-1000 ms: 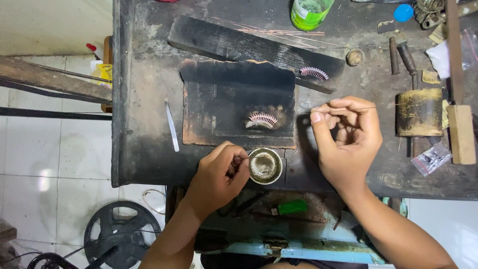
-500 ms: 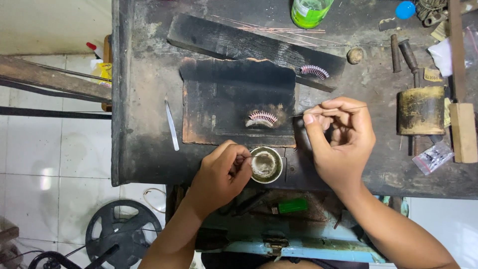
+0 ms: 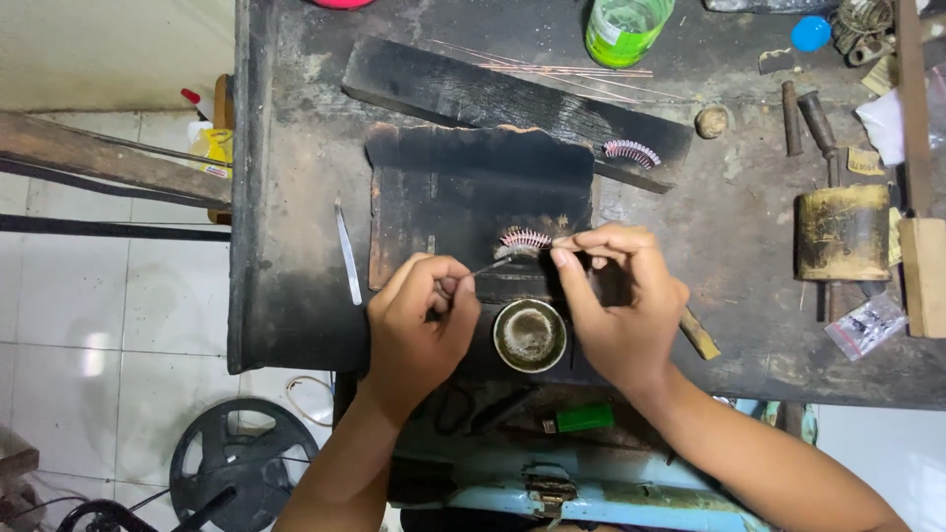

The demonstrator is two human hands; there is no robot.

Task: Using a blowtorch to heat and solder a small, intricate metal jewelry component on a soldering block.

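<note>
Tweezers (image 3: 486, 264) are pinched in the left hand (image 3: 422, 320), fingers closed tight on the rear end; the long axis runs from that grip up and to the right, the tip pointing at a small pink coiled piece (image 3: 525, 239). That coil lies on the charred board (image 3: 473, 212), just beyond the tweezer tip, its length running roughly left to right. The right hand (image 3: 623, 305) has thumb and forefinger pressed together on a thin wire end at the coil's right side; what exactly is gripped is too small to tell. A round metal cup (image 3: 530, 336) sits between the two hands, just below the grips. A second pink coil (image 3: 632, 152) rests well beyond, on the dark plank (image 3: 493, 94).
</note>
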